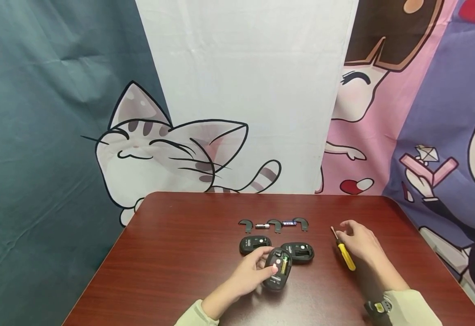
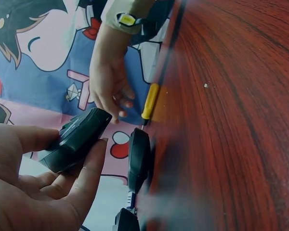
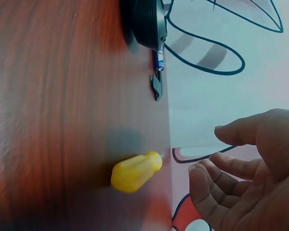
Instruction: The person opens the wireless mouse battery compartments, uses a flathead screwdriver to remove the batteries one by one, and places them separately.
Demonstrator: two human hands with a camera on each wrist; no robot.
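Observation:
My left hand grips a black computer mouse, its underside turned up and a green-and-gold battery lying in the uncovered compartment. The left wrist view shows thumb and fingers around the sides of the mouse. Over the table's right side, my right hand holds nothing, its fingers loosely bent and apart from the thumb. Just left of it lies a screwdriver with a yellow handle, which the right wrist view shows apart from the fingers.
Two more black mice lie bottom up beyond the held one, the left mouse and the right mouse. Farther back are curved dark covers, a white-looking battery and a blue battery on the reddish-brown table.

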